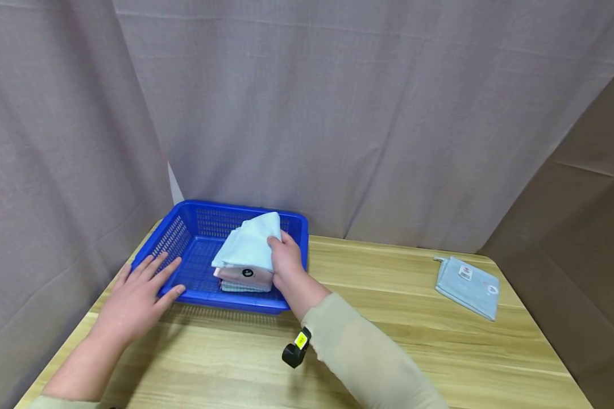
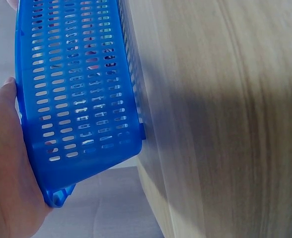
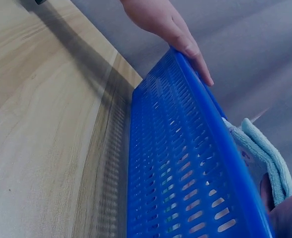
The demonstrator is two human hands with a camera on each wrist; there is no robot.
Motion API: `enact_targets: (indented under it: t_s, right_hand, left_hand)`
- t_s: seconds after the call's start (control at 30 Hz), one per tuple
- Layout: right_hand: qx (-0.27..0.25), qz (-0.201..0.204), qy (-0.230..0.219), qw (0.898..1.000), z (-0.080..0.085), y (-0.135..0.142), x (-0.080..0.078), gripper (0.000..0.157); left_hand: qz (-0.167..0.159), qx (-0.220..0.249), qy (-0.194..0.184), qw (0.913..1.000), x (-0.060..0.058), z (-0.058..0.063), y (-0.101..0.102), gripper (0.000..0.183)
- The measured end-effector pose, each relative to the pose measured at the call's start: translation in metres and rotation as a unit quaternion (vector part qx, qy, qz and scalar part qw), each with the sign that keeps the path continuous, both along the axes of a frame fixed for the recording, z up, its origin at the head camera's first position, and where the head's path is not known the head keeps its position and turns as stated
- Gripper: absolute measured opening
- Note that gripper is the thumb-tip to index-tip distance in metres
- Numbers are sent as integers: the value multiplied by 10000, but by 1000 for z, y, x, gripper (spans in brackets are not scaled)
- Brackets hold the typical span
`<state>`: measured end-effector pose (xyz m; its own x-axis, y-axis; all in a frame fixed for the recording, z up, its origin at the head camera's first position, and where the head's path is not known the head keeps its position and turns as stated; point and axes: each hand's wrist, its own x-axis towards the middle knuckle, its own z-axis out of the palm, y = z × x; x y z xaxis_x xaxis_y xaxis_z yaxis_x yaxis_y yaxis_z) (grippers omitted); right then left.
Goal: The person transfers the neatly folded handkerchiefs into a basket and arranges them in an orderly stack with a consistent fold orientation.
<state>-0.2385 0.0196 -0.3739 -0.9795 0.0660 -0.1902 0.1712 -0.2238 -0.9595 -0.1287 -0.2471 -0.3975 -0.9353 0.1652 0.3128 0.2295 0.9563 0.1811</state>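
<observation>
Towel [image 1: 248,244], soft and light, lies on the folded stack in the basket [image 1: 184,227], pinched at its edge by the right hand [image 1: 285,258]; the left hand [image 1: 138,289] rests with straight, spread fingers on the basket rim.

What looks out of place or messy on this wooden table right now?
One folded light blue cloth lies alone near the table's far right edge, apart from the blue slotted plastic basket. In the basket, the top light blue towel, gripped by the right hand, sits rumpled on the stack. Left hand rests on the rim.
</observation>
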Motion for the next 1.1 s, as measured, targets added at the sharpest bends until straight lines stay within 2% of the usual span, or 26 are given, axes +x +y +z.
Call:
enact_targets:
  t_s: [0.5,0.87,1.1]
  right_hand:
    - [313,289,-156,9990,-4,-6,-4,43]
    - [-61,758,-592,9953,-3,-2,-8,47]
    - [-80,1010,-649,9927,-3,1,-9,48]
  left_hand:
    - [5,-16,-57,10000,2,2,1,63]
    - [-1,-31,-53,10000,1,3,3,63]
    - [-1,-25,-50,10000,0,3,5,63]
